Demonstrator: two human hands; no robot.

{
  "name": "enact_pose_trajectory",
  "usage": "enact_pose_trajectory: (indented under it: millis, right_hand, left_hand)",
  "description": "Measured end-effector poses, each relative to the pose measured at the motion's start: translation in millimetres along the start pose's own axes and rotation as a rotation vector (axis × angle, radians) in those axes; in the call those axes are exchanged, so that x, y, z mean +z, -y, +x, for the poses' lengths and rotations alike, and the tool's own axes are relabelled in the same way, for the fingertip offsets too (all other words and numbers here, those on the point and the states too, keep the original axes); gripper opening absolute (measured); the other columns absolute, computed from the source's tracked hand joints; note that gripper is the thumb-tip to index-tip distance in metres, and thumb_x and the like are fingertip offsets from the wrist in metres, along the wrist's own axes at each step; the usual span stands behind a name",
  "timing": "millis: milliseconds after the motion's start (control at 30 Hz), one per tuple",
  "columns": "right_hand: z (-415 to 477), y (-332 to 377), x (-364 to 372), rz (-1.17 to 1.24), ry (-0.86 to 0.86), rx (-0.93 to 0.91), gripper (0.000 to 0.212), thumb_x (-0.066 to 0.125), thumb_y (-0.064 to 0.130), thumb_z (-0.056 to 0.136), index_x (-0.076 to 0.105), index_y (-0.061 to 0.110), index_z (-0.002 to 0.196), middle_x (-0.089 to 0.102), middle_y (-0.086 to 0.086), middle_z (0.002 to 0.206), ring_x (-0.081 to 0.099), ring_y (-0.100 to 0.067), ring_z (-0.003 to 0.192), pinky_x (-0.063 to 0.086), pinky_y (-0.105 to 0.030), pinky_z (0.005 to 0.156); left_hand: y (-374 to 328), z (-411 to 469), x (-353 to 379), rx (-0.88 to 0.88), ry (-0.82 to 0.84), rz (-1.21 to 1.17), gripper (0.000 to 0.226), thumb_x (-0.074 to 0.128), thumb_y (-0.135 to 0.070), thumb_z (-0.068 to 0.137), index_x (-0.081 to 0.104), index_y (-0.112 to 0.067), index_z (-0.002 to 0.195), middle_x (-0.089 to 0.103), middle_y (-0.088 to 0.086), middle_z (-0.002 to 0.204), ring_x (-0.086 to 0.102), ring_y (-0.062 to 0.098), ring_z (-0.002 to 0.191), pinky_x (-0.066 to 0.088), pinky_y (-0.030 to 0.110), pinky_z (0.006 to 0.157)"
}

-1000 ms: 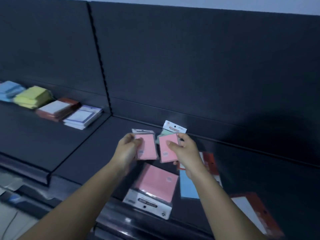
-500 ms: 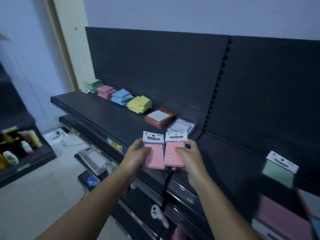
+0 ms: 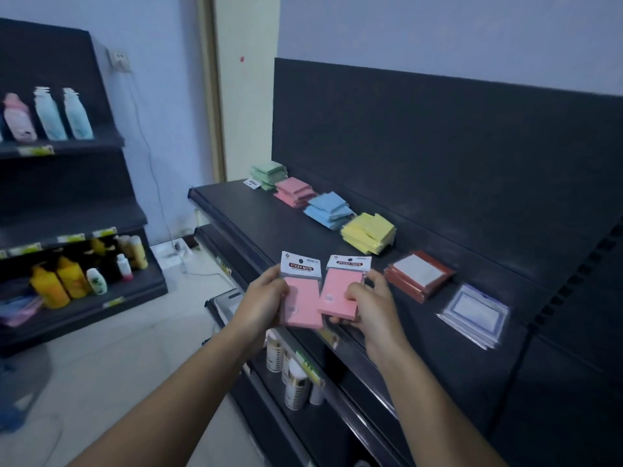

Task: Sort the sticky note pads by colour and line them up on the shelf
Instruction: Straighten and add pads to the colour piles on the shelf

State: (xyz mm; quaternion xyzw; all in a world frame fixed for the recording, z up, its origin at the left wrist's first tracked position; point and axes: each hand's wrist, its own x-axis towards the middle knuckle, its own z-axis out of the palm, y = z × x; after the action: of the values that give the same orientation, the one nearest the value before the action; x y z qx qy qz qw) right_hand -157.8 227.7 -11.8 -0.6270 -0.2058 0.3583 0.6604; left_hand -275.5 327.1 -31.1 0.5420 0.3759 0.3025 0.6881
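Our left hand (image 3: pixel 261 298) gripped left pink pad (image 3: pixel 301 306), right hand (image 3: pixel 371 305) pinched right pink pad (image 3: pixel 338 296); labels faced us, likely colour check before pink stack (image 3: pixel 295 193).

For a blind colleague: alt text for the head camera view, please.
Left hand holds a pink pad, right hand a second pink pad, at a dark shelf where green, pink, blue and yellow piles sit in a row.

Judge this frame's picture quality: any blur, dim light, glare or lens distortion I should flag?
Head view: dim, bluish light, no glare; the left pink pad in the left hand and the right pink pad in the right hand are sharp, labels readable; the bottles on the far rack are smeared by blur; the door frame leans, likely wide-lens distortion.
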Motion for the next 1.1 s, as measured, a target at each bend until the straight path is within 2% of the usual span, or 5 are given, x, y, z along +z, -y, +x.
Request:
enact_pose_trajectory:
  millis: [400,633,867,1000,1100]
  right_hand:
    - [188,21,86,0.04,0.057,-0.043,0.048,0.044,-0.008,0.087,0.04,0.03,0.116,0.069,0.002,0.096,0.07,-0.011,0.065,0.053,-0.026,0.046]
    - [263,22,116,0.03,0.035,-0.031,0.063,0.043,-0.009,0.087,0.03,0.026,0.139,0.067,0.005,0.095,0.069,-0.012,0.069,0.055,-0.026,0.051]
    - [340,23,150,-0.044,-0.102,-0.09,0.053,0.041,-0.008,0.087,0.036,0.031,0.124,0.065,-0.001,0.109,0.068,-0.02,0.089,0.058,-0.029,0.056]
    - [384,25,165,-0.034,-0.198,-0.105,0.054,0.04,-0.009,0.086,0.041,0.027,0.126,0.064,0.006,0.103,0.066,-0.013,0.088,0.057,-0.028,0.058]
    - [415,24,176,-0.022,-0.307,-0.084,0.053,0.042,-0.008,0.084,0.044,0.027,0.124,0.066,0.002,0.104,0.066,-0.017,0.091,0.059,-0.035,0.065]
  left_hand:
    - [-55,189,-50,0.043,-0.067,0.087,0.04,0.033,0.003,0.09,0.057,-0.029,0.097,0.071,-0.01,0.079,0.066,0.004,0.057,0.053,0.024,0.047]
    - [-68,273,-62,0.074,-0.08,0.089,0.037,0.036,0.003,0.093,0.055,-0.029,0.1,0.066,-0.005,0.091,0.064,0.009,0.068,0.053,0.021,0.05]
    - [-86,383,-73,0.171,-0.003,0.152,0.038,0.036,0.005,0.092,0.054,-0.027,0.103,0.065,-0.008,0.092,0.062,0.008,0.075,0.053,0.023,0.064]
    - [-92,446,-69,0.177,0.059,0.244,0.029,0.041,0.0,0.094,0.045,-0.024,0.109,0.06,0.006,0.108,0.06,0.023,0.095,0.05,0.04,0.09]
    - [-96,483,-62,0.204,0.129,0.333,0.025,0.047,-0.002,0.093,0.049,-0.012,0.116,0.059,0.007,0.095,0.058,0.02,0.078,0.052,0.03,0.075]
